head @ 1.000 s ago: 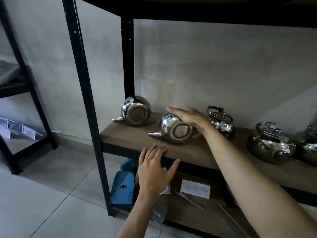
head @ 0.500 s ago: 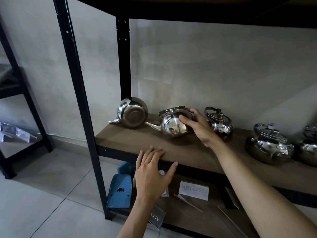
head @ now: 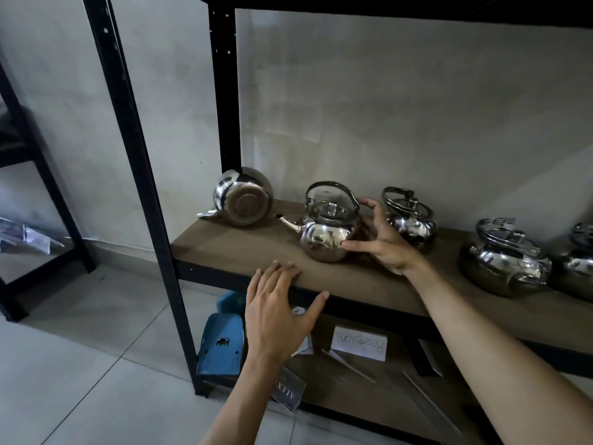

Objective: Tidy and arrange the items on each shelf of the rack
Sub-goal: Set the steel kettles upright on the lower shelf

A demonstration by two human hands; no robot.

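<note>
On the wooden shelf (head: 256, 248), right hand (head: 383, 244) loosely cupping upright steel kettle (head: 325, 232), left hand (head: 279, 311) flat on the edge — risk of tipping if nudged.

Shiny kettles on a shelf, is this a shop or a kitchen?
Probably a storeroom or shop stockroom: a black metal rack with a brown wooden shelf holds several similar steel kettles, and a handwritten white label card lies below.
</note>
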